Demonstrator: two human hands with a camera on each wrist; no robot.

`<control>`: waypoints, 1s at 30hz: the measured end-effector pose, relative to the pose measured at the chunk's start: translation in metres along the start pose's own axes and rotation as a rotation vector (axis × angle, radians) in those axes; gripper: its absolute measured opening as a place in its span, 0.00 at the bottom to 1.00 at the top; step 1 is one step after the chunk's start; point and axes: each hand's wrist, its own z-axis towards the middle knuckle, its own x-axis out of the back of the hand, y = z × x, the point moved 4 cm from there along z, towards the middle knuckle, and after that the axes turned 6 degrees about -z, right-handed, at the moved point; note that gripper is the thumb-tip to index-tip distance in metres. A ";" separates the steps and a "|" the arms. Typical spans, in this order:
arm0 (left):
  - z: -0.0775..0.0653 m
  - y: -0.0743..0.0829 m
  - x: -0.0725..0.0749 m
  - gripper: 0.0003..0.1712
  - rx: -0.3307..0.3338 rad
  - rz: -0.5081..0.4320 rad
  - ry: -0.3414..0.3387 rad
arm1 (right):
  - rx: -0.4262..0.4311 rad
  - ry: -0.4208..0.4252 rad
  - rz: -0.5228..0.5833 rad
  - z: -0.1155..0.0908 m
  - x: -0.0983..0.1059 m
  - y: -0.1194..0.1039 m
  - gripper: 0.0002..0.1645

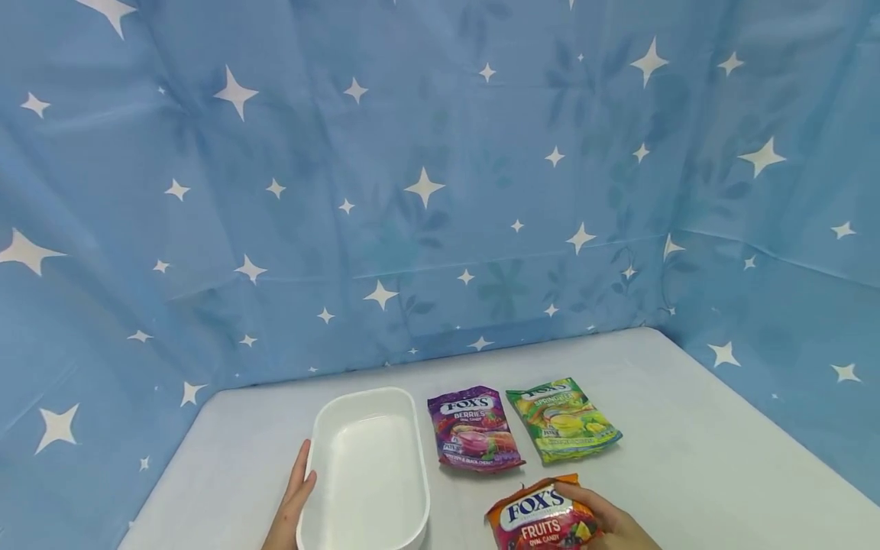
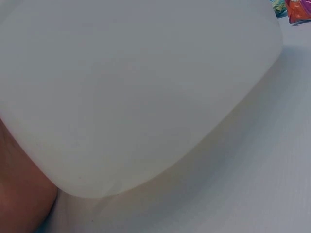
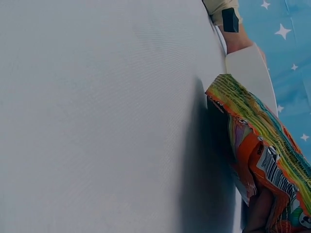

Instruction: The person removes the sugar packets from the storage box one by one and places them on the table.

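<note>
A deep white plastic tub stands on the table at left of centre, with nothing inside it. Along its outer left wall lies my left hand, fingers straight and touching the side. The tub's wall fills most of the left wrist view. My right hand grips a red and orange bag of Fox's Fruits candy by its right side, near the front of the table. In the right wrist view the bag stands tilted over a dark shadow; most of the hand is hidden behind it.
Behind the held bag lie a purple Fox's Berries candy bag and a green and yellow Fox's candy bag, side by side. A white cloth covers the table. Blue star-patterned curtain hangs behind and at both sides.
</note>
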 end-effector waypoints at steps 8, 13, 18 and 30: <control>-0.002 0.008 0.002 0.39 -0.061 -0.037 -0.007 | -0.086 0.185 -0.165 0.001 -0.012 -0.014 0.47; 0.000 0.007 0.000 0.39 -0.067 -0.059 0.005 | -0.108 0.230 -0.257 -0.002 -0.014 -0.019 0.46; 0.001 0.004 -0.002 0.39 -0.030 -0.045 0.037 | -0.132 0.271 -0.334 -0.007 -0.017 -0.021 0.45; -0.001 0.006 -0.006 0.38 0.005 -0.066 0.070 | -0.195 0.418 -0.464 -0.012 -0.022 -0.025 0.42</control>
